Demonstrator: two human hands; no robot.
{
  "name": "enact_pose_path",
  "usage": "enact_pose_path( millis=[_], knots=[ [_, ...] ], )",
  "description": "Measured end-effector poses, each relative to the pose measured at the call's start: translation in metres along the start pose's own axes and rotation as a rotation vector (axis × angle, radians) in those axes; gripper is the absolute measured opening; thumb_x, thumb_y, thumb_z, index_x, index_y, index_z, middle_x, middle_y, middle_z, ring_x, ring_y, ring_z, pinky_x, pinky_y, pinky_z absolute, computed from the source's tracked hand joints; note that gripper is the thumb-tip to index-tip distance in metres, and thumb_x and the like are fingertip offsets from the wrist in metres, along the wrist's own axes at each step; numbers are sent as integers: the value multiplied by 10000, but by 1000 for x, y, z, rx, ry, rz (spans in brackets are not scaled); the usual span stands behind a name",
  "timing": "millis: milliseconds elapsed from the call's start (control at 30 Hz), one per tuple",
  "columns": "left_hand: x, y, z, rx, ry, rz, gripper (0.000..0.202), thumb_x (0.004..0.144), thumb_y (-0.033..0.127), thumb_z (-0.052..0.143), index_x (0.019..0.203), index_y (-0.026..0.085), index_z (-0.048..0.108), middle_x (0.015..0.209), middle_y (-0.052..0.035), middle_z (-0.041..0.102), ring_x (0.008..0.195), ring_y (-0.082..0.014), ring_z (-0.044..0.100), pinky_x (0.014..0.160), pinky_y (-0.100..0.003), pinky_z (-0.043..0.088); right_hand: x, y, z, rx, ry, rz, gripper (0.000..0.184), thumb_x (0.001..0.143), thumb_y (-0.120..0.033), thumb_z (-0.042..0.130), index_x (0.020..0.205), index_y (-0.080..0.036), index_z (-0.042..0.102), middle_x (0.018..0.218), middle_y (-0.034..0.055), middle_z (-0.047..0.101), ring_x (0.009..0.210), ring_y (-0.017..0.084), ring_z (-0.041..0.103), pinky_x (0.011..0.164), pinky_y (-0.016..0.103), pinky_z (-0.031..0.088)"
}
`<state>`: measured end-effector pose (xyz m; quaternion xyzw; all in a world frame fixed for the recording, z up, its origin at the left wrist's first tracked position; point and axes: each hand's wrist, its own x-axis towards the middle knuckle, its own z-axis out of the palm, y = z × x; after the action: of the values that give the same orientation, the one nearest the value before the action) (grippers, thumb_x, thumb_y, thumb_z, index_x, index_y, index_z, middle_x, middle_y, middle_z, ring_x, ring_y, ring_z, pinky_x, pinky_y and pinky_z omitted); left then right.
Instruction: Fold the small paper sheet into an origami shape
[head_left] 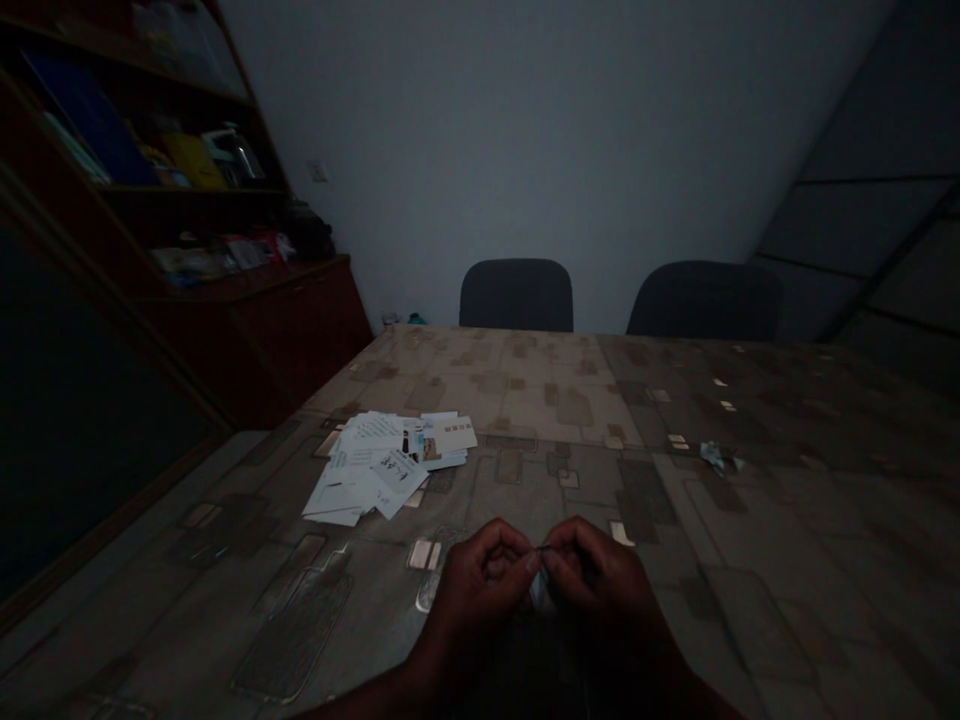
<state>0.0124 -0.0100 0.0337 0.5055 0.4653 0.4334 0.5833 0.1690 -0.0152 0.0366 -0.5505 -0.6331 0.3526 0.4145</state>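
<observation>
My left hand (pixel 480 585) and my right hand (pixel 600 580) meet at the near edge of the table (pixel 540 400), fingertips pinched together. Between them is a small pale thing (pixel 538 588), too dim and too hidden to name. Both hands have their fingers curled closed. A loose pile of white papers and cards (pixel 390 462) lies on the table to the far left of my hands, well apart from them.
A small crumpled scrap (pixel 718 457) lies on the table to the right. Two dark chairs (pixel 516 294) (pixel 703 300) stand at the far side. A dark wooden shelf unit (pixel 187 220) with books and objects fills the left wall. The room is dim.
</observation>
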Motion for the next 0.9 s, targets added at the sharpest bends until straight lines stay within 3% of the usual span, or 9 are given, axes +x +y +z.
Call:
enact_pose_path(
  millis=[133,400,567,800,900],
  knots=[
    [5,-2,1,-23,7,-37,212,706,313,696,691,158,553,533,70,465,466,-74,394,449,-164,276,2,2,-1,40,-44,14,138,789,-302,546,726,-185,584,602,-42,487,571,134,461,533,225,331],
    [7,-3,1,101,16,-24,146,698,256,658,665,158,555,509,80,425,461,-71,368,445,-166,256,3,0,-6,-66,-72,-143,127,810,-260,520,729,-185,582,674,-17,523,624,142,496,587,236,357],
    [6,-3,0,183,-2,8,141,716,256,651,662,154,569,527,64,459,482,-79,404,456,-173,269,3,3,-4,-16,-89,-70,158,816,-283,520,685,-196,514,621,-41,469,589,134,449,553,232,324],
    [11,0,1,-20,-31,-135,303,629,398,734,651,166,541,508,61,494,427,-80,438,441,-182,303,9,8,-12,192,-184,-23,255,905,-389,473,798,-179,572,679,-22,524,626,137,476,582,239,359],
    [12,0,1,-39,-48,-168,357,615,448,757,652,165,542,477,66,487,396,-73,419,430,-184,293,11,12,-14,196,-187,-2,245,880,-396,520,835,-172,607,672,-19,535,609,134,476,561,235,351]
  ],
)
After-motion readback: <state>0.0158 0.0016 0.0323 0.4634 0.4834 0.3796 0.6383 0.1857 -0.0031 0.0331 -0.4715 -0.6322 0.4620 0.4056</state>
